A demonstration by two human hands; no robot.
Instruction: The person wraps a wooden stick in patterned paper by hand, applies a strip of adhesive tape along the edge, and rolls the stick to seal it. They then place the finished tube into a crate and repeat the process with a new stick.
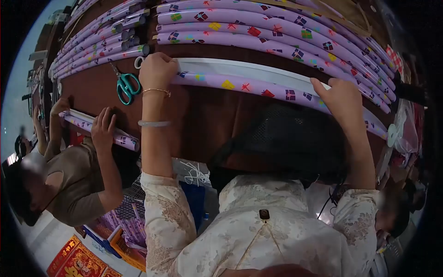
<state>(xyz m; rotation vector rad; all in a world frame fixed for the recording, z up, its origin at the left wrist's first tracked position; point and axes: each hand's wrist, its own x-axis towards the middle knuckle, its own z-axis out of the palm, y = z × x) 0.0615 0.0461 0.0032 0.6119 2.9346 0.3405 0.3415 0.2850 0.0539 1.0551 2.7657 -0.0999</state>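
Note:
A long roll of purple gift-print paper (244, 86) lies across the brown table, with a white strip (244, 68) showing along its far side. My left hand (158, 71) is closed at the roll's left end, a bracelet and a pale bangle on that arm. Near the right part of the roll, my right hand (339, 97) grips the paper's edge, its thumb pointing left. Teal-handled scissors (125, 87) lie on the table just left of my left hand.
Purple rolls (272, 32) are stacked along the table's far side, more at the far left (101, 48). At left a person (76, 177) handles another roll (124, 141). A black mesh chair back (286, 138) stands before me. Below left is an orange crate (124, 254).

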